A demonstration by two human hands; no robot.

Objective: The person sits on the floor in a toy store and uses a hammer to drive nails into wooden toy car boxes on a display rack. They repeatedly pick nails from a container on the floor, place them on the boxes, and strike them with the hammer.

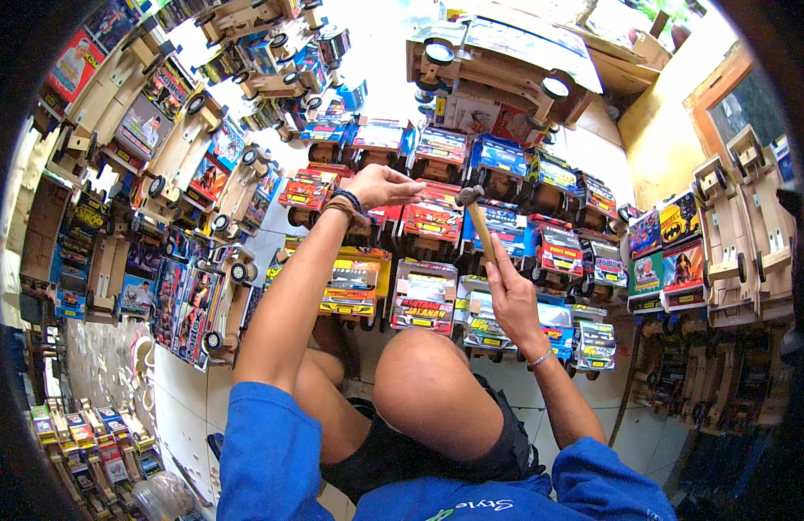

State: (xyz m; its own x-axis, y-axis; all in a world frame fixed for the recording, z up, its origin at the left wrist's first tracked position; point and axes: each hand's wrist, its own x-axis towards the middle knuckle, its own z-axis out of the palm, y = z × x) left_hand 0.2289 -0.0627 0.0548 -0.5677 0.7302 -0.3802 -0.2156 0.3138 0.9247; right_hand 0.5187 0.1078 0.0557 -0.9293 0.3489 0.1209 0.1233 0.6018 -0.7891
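Note:
My right hand [515, 302] is wrapped round the wooden handle of a hammer [481, 223], its dark metal head raised over the toy trucks. To its left, my left hand [378, 187] reaches out with thumb and fingertips pinched together; anything between them is too small to make out. Beneath that hand sits a red toy truck [431, 221] among rows of colourful wooden trucks. A white truck with a red and yellow front [425, 300] stands nearest my knee, beside a yellow and orange one [350, 286].
A large wooden truck [506, 65] lies at the back with its wheels showing. Stacked toy trucks [181, 295] crowd the left side, and more [671, 252] lean at the right. A clear plastic bag [163, 495] rests at the lower left, on pale floor tiles.

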